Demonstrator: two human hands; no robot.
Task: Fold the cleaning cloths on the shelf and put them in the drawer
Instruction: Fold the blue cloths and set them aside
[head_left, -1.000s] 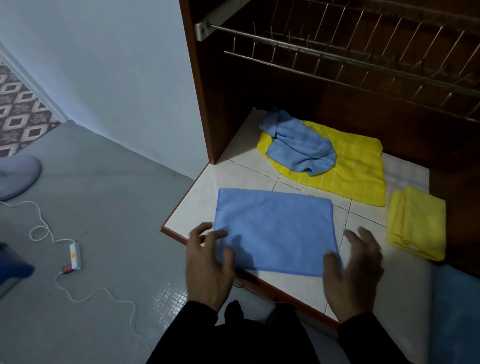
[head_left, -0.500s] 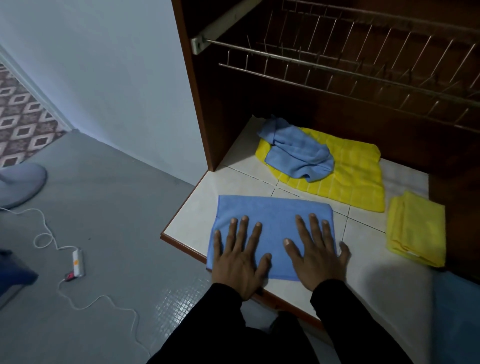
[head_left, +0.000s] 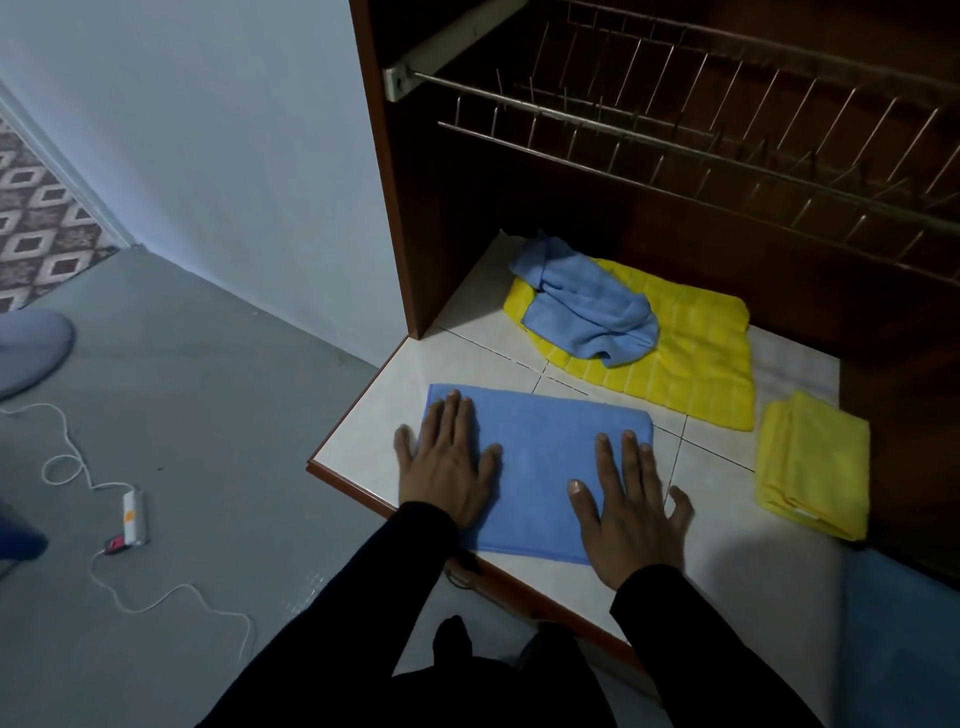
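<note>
A blue cloth (head_left: 540, 467), folded into a rectangle, lies flat near the front edge of the white tiled shelf (head_left: 395, 395). My left hand (head_left: 447, 467) presses flat on its left end with fingers straight. My right hand (head_left: 631, 509) presses flat on its right end, fingers spread. Behind it a crumpled blue cloth (head_left: 587, 306) lies on top of a spread yellow cloth (head_left: 691, 358). A folded yellow cloth (head_left: 815, 462) sits at the right. No drawer is visible.
A wire dish rack (head_left: 701, 130) hangs above the shelf inside the brown wooden cabinet (head_left: 395, 208). A blue fabric (head_left: 898, 639) shows at the lower right. On the grey floor to the left lie a white cable and power strip (head_left: 132, 519).
My hands went from the cloth's near corners onto its top, then slid apart toward its left and right ends, smoothing it flat.
</note>
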